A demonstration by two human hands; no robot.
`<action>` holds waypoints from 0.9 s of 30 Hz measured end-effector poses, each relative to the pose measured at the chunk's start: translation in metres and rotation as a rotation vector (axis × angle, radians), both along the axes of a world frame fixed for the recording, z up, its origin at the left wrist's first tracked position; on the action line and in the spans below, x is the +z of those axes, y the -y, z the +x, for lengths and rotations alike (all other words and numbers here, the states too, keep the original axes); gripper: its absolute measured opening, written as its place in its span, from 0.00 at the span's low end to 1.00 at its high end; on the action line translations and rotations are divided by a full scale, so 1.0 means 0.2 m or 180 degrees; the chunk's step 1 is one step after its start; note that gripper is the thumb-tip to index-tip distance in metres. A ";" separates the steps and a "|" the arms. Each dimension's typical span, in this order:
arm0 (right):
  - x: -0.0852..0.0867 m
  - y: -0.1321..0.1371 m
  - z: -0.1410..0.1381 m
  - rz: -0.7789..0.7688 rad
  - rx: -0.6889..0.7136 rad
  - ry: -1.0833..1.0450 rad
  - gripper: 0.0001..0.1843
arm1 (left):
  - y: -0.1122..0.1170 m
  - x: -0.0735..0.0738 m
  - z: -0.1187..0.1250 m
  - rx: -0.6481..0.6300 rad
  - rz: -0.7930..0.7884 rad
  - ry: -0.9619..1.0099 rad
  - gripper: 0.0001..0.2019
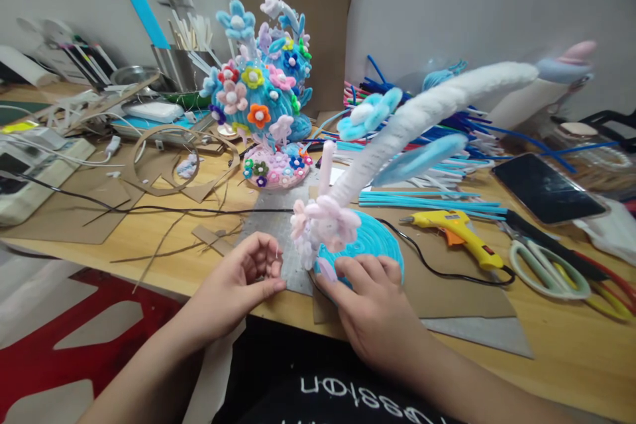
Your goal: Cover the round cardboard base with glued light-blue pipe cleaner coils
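A pipe-cleaner craft stands before me: a round teal coiled base [372, 238] with a cluster of pale pink flowers [322, 225] and a long white fuzzy stem [427, 109] arching up to the right, bearing a blue flower [370, 112]. My right hand [370, 301] rests on the near rim of the teal base, fingers pressed against a small pink petal. My left hand [243, 281] hovers just left of the base, fingers curled in a loose pinch on something too small to make out.
A finished flower-covered sculpture [263, 93] stands behind. A yellow glue gun [460, 232], scissors [546, 271], a phone [544, 189] and a heap of blue and white pipe cleaners [447, 165] lie to the right. Cardboard scraps [163, 169] and cables sit left.
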State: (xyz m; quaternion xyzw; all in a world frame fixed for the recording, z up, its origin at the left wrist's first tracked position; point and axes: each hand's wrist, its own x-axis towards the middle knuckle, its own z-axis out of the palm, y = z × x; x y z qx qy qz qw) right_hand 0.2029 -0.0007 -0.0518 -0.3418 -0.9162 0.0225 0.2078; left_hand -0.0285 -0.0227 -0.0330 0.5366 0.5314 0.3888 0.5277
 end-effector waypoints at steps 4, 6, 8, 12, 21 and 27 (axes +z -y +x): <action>0.00 0.00 0.00 0.0021 -0.0004 -0.0030 0.20 | -0.02 -0.01 -0.01 0.0182 0.0163 -0.0259 0.07; 0.00 0.01 0.00 0.0049 -0.0021 -0.0037 0.20 | -0.02 -0.02 -0.02 0.0284 0.0337 -0.0408 0.07; 0.00 0.01 0.00 0.0075 -0.0027 -0.0033 0.19 | -0.03 -0.04 -0.02 0.0413 0.0525 -0.0585 0.10; -0.01 0.01 0.00 0.0139 -0.0028 0.0012 0.20 | -0.03 -0.06 -0.01 0.0565 0.0965 -0.1097 0.19; -0.01 0.03 -0.02 0.0278 -0.0055 -0.0009 0.18 | 0.06 -0.16 0.13 -0.0259 0.2181 -0.2102 0.15; -0.02 0.04 0.03 0.0156 0.0044 -0.0327 0.19 | 0.05 -0.19 0.14 -0.0438 0.2123 -0.2403 0.17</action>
